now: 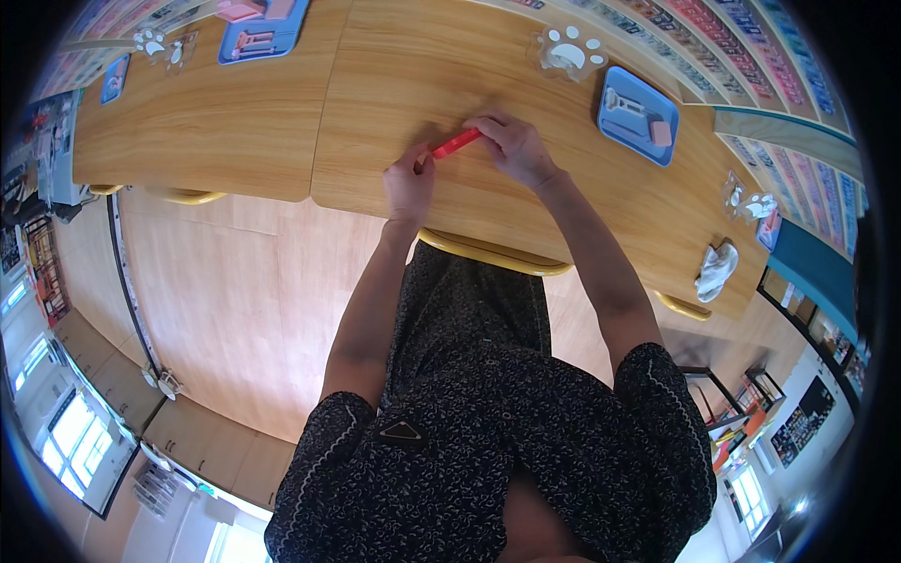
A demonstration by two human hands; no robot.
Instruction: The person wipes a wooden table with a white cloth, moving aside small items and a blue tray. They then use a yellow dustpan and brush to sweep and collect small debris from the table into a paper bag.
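A small, slim red bar-shaped piece [456,144] is held between my two hands just over the wooden table; its exact kind I cannot make out. My left hand [410,185] pinches its left end with thumb and forefinger. At the other end, my right hand [512,147] has its fingers closed round the tip. The piece slants, its right end farther from me than its left. Beneath both hands lies the wood-grain tabletop [394,56].
A blue tray [608,131] with a white tool and a pink block lies to the right. Another blue tray [225,47] sits far left. A paw-shaped white item [569,49] is near the shelves [694,47]. A white cloth [717,270] rests at the right edge, and a yellow-rimmed chair [493,253] is before me.
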